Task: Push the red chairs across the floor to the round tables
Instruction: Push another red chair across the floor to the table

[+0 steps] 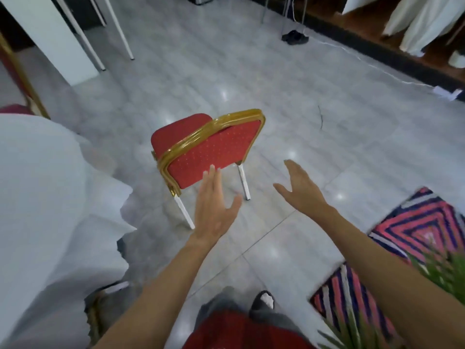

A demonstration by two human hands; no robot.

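Stood mid-frame on pale tiles: red chair (205, 149), gold-framed backrest dotted with small gold specks and turned toward the camera, padded seat facing the upper left, two white rear legs visible beneath.

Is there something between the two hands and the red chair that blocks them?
Nothing visible stands in the way. The left hand is open, with its fingertips at the back of the red chair. The right hand is open too, to the right of the chair, with only bare floor between them.
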